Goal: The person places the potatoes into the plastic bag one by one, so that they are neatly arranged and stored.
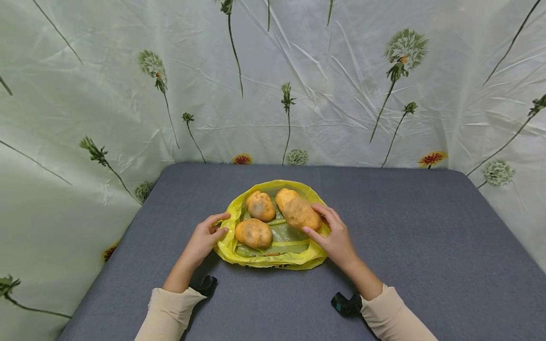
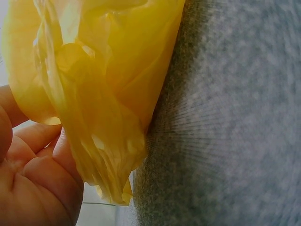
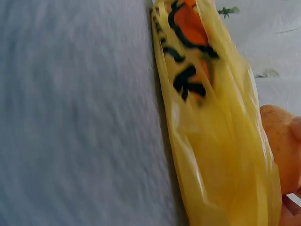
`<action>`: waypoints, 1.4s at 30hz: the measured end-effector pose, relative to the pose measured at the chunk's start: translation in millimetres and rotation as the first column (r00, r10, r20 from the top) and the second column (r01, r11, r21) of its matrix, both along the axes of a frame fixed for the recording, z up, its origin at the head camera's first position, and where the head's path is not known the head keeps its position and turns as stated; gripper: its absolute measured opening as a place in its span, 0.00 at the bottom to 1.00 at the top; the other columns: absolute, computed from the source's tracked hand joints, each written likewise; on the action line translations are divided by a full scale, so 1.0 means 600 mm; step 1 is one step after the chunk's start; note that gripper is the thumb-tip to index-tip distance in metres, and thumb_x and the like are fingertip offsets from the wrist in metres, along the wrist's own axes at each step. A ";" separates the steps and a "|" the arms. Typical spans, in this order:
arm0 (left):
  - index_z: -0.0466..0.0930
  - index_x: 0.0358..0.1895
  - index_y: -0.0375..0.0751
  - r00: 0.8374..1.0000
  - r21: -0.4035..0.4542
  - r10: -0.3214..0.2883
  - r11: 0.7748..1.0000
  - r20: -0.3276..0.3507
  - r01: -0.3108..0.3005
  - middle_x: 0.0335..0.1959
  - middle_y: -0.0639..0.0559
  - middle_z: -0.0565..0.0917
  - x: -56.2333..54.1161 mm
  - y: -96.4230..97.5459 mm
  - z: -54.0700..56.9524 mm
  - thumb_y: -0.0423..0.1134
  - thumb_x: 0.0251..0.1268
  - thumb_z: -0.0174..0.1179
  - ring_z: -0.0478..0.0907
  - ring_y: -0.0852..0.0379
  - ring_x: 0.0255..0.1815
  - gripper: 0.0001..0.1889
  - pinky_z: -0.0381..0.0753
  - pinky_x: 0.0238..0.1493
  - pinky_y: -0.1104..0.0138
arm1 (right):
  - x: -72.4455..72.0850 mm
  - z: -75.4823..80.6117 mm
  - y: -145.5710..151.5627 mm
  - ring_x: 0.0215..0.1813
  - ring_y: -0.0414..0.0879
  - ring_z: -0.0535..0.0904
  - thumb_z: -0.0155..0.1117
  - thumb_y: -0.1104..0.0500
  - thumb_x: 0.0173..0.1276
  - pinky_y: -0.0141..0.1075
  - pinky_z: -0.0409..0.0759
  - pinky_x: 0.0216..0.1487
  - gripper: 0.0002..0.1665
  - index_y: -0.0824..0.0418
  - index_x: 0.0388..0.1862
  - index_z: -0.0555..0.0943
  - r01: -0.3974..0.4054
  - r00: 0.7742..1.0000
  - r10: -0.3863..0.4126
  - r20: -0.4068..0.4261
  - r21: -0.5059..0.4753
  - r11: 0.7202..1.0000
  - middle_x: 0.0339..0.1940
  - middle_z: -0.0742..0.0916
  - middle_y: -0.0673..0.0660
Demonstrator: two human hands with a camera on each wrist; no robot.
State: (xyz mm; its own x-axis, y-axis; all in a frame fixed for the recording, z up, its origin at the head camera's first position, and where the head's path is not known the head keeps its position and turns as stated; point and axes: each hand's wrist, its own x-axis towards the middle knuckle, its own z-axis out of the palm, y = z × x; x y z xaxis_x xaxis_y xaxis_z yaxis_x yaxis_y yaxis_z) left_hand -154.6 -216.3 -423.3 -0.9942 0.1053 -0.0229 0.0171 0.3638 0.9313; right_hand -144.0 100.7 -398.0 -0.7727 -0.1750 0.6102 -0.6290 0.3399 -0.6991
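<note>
A yellow plastic bag [image 1: 275, 259] lies with its mouth spread wide on the table. On its left side, my left hand [image 1: 204, 237] pinches the rim between thumb and fingers; the left wrist view shows the bag's crumpled edge [image 2: 106, 155] beside those fingers. My right hand [image 1: 337, 239] grips a large potato [image 1: 302, 214] over the right part of the bag, thumb at its near side and fingers at its far side. Behind it a smaller potato [image 1: 285, 196] is partly hidden. Two more potatoes, one farther [image 1: 260, 206] and one nearer [image 1: 253, 233], rest in the bag's left half.
The bag stands on a grey cloth-covered table [image 1: 409, 237]. A pale plastic curtain [image 1: 332, 104] printed with flowers hangs behind the table and along its sides. Each wrist carries a black strap-on device, such as the right one [image 1: 347, 304].
</note>
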 end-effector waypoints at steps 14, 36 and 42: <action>0.67 0.59 0.34 1.000 0.001 0.003 1.000 0.000 -0.003 0.47 0.41 0.69 0.001 0.002 0.000 0.31 0.63 0.53 0.65 0.59 0.23 0.21 0.67 0.21 0.70 | -0.031 -0.075 -0.010 0.55 0.49 0.70 0.72 0.63 0.49 0.40 0.73 0.48 0.32 0.64 0.55 0.72 -0.034 0.999 0.032 0.021 0.084 0.996 0.53 0.75 0.58; 0.67 0.58 0.29 1.000 -0.043 0.011 0.999 0.015 -0.011 0.36 0.39 0.68 0.024 0.020 0.048 0.28 0.63 0.51 0.63 0.61 0.20 0.19 0.65 0.20 0.71 | -0.035 -0.090 -0.015 0.55 0.49 0.71 0.73 0.59 0.48 0.42 0.71 0.51 0.32 0.62 0.53 0.72 -0.074 0.993 0.059 0.101 0.148 0.986 0.51 0.77 0.57; 0.67 0.58 0.32 1.000 -0.024 0.009 1.000 0.009 -0.009 0.46 0.38 0.70 0.010 0.010 0.022 0.33 0.65 0.51 0.68 0.58 0.26 0.19 0.69 0.24 0.70 | -0.034 -0.087 -0.013 0.55 0.49 0.71 0.72 0.58 0.50 0.43 0.69 0.52 0.31 0.63 0.53 0.72 -0.073 0.993 0.056 0.107 0.162 0.984 0.51 0.77 0.57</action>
